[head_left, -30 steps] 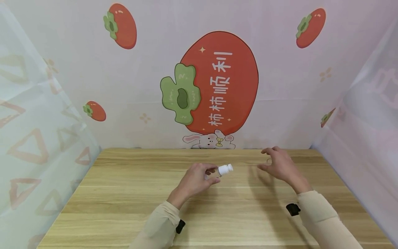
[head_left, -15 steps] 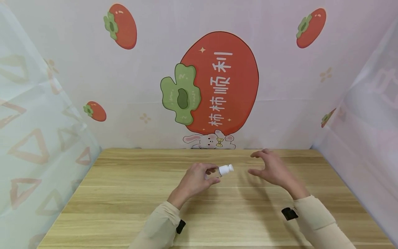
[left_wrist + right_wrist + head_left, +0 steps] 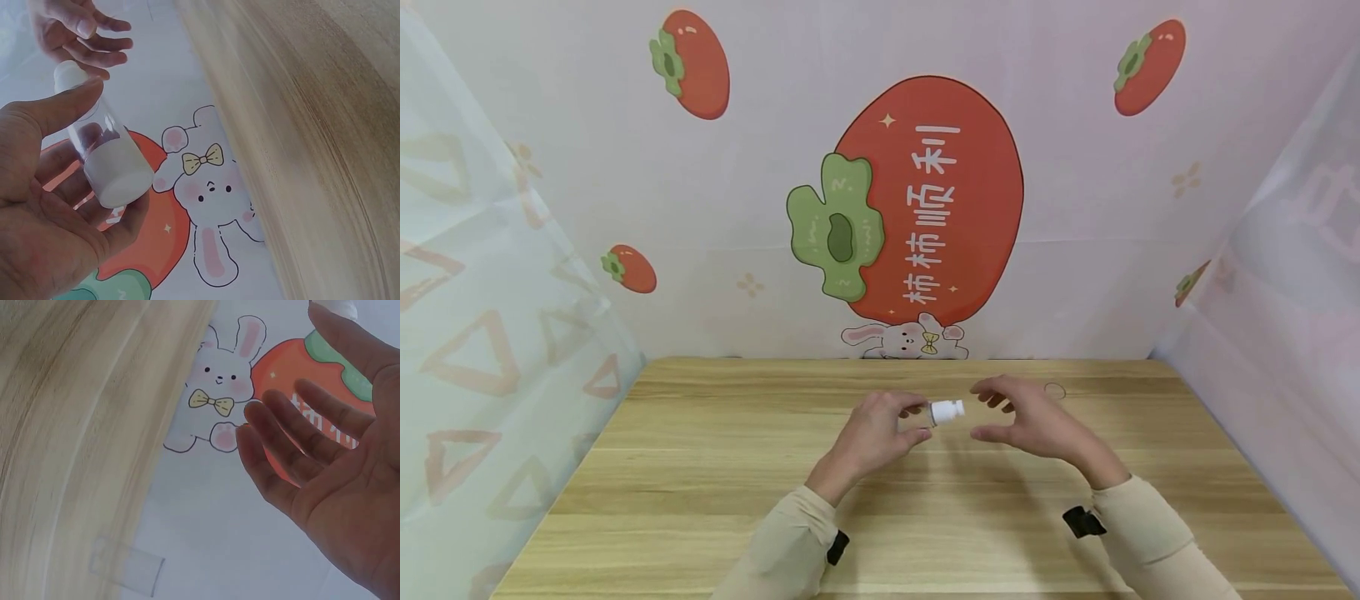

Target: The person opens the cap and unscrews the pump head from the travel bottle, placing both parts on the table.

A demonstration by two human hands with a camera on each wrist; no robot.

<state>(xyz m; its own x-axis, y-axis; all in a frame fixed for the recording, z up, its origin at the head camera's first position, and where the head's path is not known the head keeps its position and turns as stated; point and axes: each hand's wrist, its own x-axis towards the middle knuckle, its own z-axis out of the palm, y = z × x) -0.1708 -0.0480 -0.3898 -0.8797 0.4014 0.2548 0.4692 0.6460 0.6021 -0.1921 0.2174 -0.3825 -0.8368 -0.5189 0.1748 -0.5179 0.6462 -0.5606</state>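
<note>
1. Gripping the clear bottle (image 3: 946, 411) in a curled grasp, the left hand (image 3: 868, 433) holds it above the table (image 3: 715, 492), tipped well over, with its white top (image 3: 70, 76) toward the other hand. The left wrist view shows its white base (image 3: 119, 175) and see-through middle.
2. The right hand (image 3: 1037, 421) is released: its fingers are spread in a loose curve, the thumb apart, just beside the white top without touching it.
3. A thin-outlined, transparent piece (image 3: 128, 565) sits near the table's far edge, beyond the right hand; its exact shape is hard to make out.
4. The readable writing is on the backdrop (image 3: 1075, 292): four pale characters (image 3: 931, 218), 柿柿顺利, run sideways from bottom to top across a large red persimmon (image 3: 988, 200) with a green calyx. Part of this lettering shows between the fingers in the right wrist view.
5. Pinkish marks (image 3: 1336, 200) on the right side drape are too faint to read.
6. Below the persimmon is a drawn rabbit (image 3: 898, 340) with a yellow bow; smaller persimmons (image 3: 703, 67) are printed around.
7. Each beige sleeve (image 3: 782, 542) has a black device (image 3: 1084, 522) at the wrist.
</note>
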